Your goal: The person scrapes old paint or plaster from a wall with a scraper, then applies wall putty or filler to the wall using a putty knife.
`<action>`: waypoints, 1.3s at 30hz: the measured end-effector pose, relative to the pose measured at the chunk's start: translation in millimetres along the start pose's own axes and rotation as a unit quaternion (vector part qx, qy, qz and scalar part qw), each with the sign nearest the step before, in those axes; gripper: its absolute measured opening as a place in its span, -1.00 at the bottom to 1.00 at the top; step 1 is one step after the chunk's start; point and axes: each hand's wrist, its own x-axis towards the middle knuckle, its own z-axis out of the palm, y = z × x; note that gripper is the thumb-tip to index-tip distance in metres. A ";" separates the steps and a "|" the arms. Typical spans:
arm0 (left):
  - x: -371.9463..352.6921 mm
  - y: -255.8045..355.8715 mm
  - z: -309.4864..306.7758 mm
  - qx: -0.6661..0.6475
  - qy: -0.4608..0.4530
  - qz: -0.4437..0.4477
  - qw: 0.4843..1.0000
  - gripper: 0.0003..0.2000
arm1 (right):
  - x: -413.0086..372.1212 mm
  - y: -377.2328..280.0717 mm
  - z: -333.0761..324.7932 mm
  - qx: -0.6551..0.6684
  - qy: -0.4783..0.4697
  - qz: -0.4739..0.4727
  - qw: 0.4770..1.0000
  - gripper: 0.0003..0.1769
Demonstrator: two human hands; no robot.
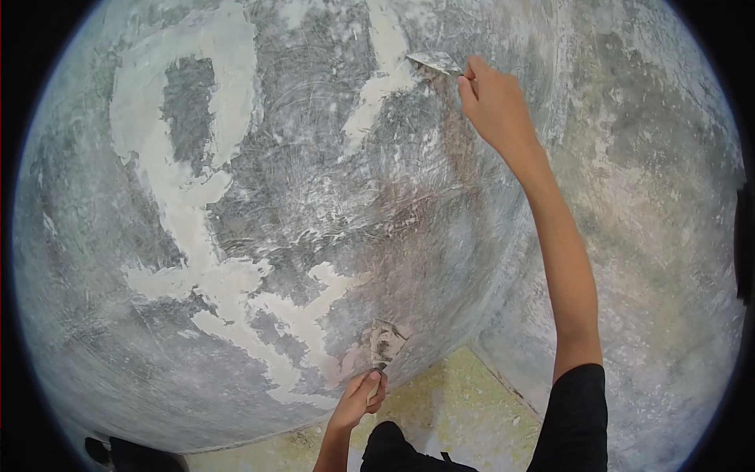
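Observation:
My right hand (494,102) is raised at the upper right, its fingers closed around the handle of a putty knife (436,61). That blade lies at the right edge of a white plaster streak (385,75) on the grey wall (314,173). Low in the middle, my left hand (362,400) grips a second putty knife (387,344) by its handle, blade pointing up. Its blade is smeared with pale material and stands in front of the wall; whether it touches cannot be told. White plaster patches (189,228) spread over the left part of the wall.
Another grey, blotchy wall (645,236) meets this one at a corner on the right. Below is a yellowish, stained floor (464,393). A dark object (141,454) sits at the lower left by the wall's foot.

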 end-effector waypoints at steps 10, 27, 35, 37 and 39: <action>43.0 28.6 -35.3 0.006 -0.029 -0.011 0.999 -0.66 | -23.6 -23.4 50.9 0.062 0.096 0.091 0.989 -0.84; 104.3 33.9 -34.5 0.000 -0.060 -0.063 0.996 -0.66 | -25.6 -10.7 88.7 0.039 0.177 0.068 0.981 -0.88; 95.7 7.4 25.0 -0.019 0.055 0.012 0.998 -0.68 | -9.6 9.4 93.8 0.045 0.198 -0.010 0.979 -0.89; 92.7 -7.9 45.4 -0.028 0.087 0.019 0.996 -0.68 | -5.0 13.1 88.8 0.084 0.187 0.001 0.979 -0.85; 85.3 -19.0 68.9 -0.033 0.125 0.017 0.991 -0.67 | 26.3 12.4 77.9 0.100 0.191 -0.013 0.976 -0.87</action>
